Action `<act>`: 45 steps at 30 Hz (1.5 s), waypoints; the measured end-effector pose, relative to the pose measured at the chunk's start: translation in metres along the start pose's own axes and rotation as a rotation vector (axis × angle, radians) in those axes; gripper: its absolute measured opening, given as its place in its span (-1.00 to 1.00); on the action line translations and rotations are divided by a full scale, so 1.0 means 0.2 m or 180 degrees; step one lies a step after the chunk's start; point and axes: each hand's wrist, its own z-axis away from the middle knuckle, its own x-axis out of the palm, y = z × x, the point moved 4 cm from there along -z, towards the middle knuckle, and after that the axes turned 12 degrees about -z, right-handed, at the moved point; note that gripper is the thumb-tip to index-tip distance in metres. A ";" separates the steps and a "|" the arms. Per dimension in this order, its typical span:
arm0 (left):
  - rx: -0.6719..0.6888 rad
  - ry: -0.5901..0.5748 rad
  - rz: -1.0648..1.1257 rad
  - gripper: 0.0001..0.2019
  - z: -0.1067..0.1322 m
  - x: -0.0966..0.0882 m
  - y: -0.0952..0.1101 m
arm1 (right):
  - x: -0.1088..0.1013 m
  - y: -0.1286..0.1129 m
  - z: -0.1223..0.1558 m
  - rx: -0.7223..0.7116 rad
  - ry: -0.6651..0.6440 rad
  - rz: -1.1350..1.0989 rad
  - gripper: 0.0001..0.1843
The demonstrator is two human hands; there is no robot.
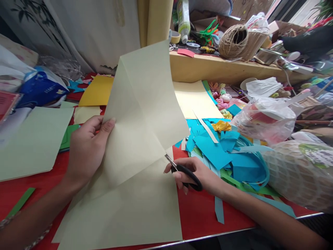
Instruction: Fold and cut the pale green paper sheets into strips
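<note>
My left hand [90, 149] pinches the left edge of a large pale cream sheet of paper [140, 104], thumb on the near face. Fold lines cross the sheet, and it stands tilted up off the table. In my right hand [192, 170] is a pair of scissors [191, 178] with black handles. The blades touch the sheet's lower edge near its right side, at the end of a crease. Beneath lie more pale sheets [145, 208], stacked at the front of the red table [208, 215].
Blue and green paper scraps [215, 149] pile up on the right, beside a net-wrapped bundle [299, 170] and a plastic bag [267, 118]. A twine roll [234, 41] sits on the cluttered shelf [205, 64]. More pale paper [31, 139] and a yellow sheet [97, 91] lie left.
</note>
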 end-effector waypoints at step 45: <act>-0.0392 -0.0859 0.0292 -0.73 0.13 0.06 0.06 | -0.02 -0.06 0.01 -0.0451 -0.0199 0.0497 -0.59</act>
